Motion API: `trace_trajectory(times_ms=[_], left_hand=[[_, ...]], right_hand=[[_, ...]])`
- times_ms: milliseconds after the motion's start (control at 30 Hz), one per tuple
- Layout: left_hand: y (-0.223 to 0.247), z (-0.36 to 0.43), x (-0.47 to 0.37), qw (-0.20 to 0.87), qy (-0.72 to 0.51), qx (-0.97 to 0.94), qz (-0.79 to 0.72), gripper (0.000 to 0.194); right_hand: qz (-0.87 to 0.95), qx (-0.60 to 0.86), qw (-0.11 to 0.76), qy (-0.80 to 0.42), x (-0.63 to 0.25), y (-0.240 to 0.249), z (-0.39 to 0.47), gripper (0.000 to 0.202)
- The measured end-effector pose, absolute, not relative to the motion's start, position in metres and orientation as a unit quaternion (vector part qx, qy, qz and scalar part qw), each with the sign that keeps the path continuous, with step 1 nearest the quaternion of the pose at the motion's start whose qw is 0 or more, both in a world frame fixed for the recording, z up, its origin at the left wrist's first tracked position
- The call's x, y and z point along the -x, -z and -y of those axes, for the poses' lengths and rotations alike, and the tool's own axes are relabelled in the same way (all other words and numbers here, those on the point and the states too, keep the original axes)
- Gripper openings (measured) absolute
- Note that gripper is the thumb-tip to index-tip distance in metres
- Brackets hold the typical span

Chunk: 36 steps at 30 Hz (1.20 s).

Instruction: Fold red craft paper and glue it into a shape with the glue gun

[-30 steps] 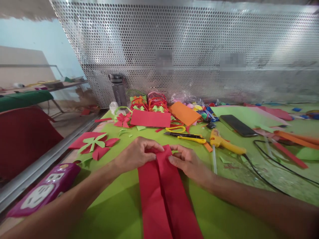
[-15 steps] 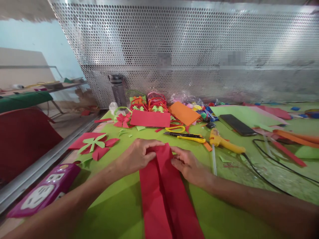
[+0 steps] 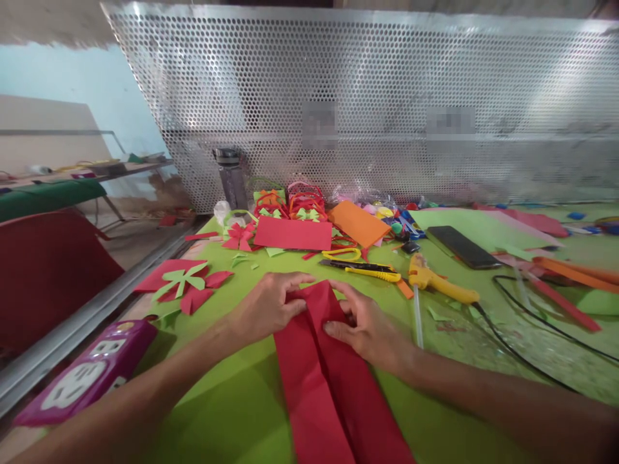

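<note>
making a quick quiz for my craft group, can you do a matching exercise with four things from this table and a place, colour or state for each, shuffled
Things:
1. bottle
2. red folded sheet
3. glue gun
4. power strip

Descriptions:
a. purple and white
b. standing near the perforated metal panel
c. with a yellow handle
d. held by the left hand and right hand

Right pairs: 1-b, 2-d, 3-c, 4-a

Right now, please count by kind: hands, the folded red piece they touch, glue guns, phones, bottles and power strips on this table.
Left hand and right hand: 2
Folded red piece: 1
Glue gun: 1
Phone: 1
Bottle: 1
Power strip: 1
Total: 7
</note>
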<state>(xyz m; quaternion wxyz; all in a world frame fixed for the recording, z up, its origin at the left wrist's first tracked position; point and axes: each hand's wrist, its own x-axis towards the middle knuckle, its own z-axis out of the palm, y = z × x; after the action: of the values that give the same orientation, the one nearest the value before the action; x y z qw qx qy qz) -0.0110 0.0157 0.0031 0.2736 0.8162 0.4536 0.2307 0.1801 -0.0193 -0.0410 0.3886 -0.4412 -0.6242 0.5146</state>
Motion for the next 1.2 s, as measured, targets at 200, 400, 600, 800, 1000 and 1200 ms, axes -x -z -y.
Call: trace_trajectory(times_ms=[200,400,600,800,1000,1200], left_hand=[[-0.005,-0.014,0.011,0.285,-0.223,-0.811,-0.459,0.038],[-0.010,-0.013,0.009,0.285,-0.202,-0.801,-0.486,0.029],[-0.014,-0.011,0.008,0.285,-0.205,-0.798,-0.490,0.021],[-0.015,-0.008,0.006,0.266,-0.205,-0.808,-0.485,0.018],[-0.004,-0.013,0.008,0.218,-0.207,-0.806,-0.510,0.024],[0.010,-0.016,0.009,0.235,-0.212,-0.825,-0.468,0.032]], right_hand=[[0.642,0.438,0.376,-0.504,-0.180,0.041,0.019,0.070],[0.651,0.432,0.372,-0.502,-0.180,0.043,0.018,0.072],[0.668,0.440,0.369,-0.473,-0.180,0.043,0.019,0.070],[0.710,0.450,0.402,-0.363,-0.180,0.043,0.018,0.073],[0.829,0.399,0.383,-0.086,-0.184,0.032,0.023,0.022],[0.947,0.282,0.147,0.054,-0.182,0.026,0.032,0.038]])
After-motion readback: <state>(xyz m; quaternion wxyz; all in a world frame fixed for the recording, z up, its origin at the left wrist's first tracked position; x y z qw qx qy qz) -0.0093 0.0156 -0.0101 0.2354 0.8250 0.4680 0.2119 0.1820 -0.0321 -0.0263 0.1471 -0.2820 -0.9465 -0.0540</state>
